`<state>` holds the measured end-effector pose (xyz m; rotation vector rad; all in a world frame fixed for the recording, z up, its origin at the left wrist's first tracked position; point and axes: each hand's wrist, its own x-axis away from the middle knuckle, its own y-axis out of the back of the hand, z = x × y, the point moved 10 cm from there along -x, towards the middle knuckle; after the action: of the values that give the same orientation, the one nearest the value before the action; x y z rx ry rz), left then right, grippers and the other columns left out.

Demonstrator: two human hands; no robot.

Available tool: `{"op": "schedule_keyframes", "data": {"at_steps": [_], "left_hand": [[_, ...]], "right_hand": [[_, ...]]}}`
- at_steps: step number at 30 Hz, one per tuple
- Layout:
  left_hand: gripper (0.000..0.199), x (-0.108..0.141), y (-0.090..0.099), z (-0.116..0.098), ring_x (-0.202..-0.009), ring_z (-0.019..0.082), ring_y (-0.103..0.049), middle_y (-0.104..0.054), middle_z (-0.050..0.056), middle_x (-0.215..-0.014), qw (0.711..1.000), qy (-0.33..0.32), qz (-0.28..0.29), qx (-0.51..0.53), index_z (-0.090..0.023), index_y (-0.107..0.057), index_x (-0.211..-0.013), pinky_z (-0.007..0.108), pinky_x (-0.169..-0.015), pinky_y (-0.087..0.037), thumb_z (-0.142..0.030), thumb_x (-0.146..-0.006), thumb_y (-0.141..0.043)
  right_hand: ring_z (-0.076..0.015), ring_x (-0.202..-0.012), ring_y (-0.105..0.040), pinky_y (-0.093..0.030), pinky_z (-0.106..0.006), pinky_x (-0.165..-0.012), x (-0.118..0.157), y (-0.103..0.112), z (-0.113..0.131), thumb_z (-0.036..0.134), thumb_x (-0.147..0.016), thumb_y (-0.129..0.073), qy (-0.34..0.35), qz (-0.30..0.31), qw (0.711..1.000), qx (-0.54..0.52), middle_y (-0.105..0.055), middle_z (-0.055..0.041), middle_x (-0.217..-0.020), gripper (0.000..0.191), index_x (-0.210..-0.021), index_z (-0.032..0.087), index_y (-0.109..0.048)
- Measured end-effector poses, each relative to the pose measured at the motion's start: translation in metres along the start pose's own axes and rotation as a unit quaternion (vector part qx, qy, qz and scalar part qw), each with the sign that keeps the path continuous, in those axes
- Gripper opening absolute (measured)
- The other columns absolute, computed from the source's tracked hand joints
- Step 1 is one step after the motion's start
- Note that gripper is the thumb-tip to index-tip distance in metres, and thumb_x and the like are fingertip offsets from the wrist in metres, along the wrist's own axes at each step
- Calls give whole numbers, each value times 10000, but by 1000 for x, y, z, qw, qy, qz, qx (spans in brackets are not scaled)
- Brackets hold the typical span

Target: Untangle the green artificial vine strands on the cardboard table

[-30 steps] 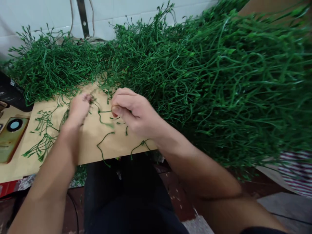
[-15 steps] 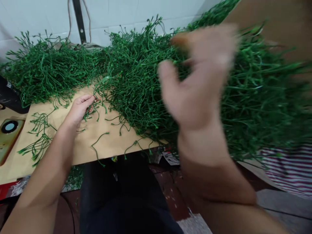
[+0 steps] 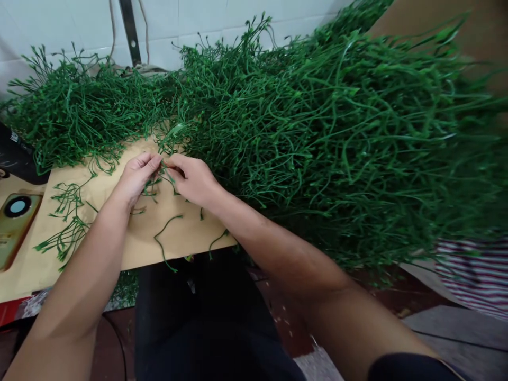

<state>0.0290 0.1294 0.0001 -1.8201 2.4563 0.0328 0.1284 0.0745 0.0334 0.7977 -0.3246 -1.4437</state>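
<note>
My left hand [image 3: 138,176] is closed in a pinch on thin green plastic stems [image 3: 154,185], whose ends hang out below its fingers. Fingertip to fingertip with it, my right hand [image 3: 193,179] is also closed, pinching at the same small stems. The exact spot where they meet is partly hidden by the fingers. Both hands are just above a tan board [image 3: 138,248]. A big heap of green artificial stems [image 3: 317,127] rises right of and behind my hands. One loose stem [image 3: 161,243] lies on the board near its front edge.
A second heap of stems [image 3: 79,111] stands at the back left. Small branched sprigs [image 3: 65,235] lie on the board's left. A phone [image 3: 18,222] and a black object [image 3: 18,156] are at the far left. Striped cloth [image 3: 476,275] hangs at the right.
My right hand has swung from over the large heap, down and left, to meet my left hand. Its fingers, spread before, are now pinched. My left hand has barely moved.
</note>
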Motion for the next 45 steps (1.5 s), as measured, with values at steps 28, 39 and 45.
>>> {"op": "schedule_keyframes", "data": {"at_steps": [28, 39, 45], "left_hand": [[215, 5, 59, -5, -479, 41, -434, -479, -42, -568, 980, 41, -150, 125, -175, -523, -660, 168, -429, -373, -247, -849, -597], [203, 5, 16, -6, -546, 72, -555, -578, -16, -622, 994, 14, -66, 90, -178, -580, -694, 170, -473, -421, -336, -788, -666], [192, 3, 7, -2, -520, 64, -536, -568, -23, -614, 995, 9, -55, 81, -172, -591, -677, 176, -484, -414, -308, -783, -674]], "right_hand": [[-141, -726, -425, -355, -294, -751, 39, 0, 57, 138, -855, -411, 124, 28, 991, 33, -517, -33, -717, 205, -711, 156, -555], [-124, -786, -473, -402, -260, -754, 5, -2, -14, 123, -841, -430, -28, -58, 995, -79, -496, -13, -746, 165, -704, 162, -513], [-77, -562, -503, -397, -209, -537, 0, -47, -22, 158, -919, -348, -138, 53, 953, -264, -533, 23, -676, 172, -774, 190, -435]]}}
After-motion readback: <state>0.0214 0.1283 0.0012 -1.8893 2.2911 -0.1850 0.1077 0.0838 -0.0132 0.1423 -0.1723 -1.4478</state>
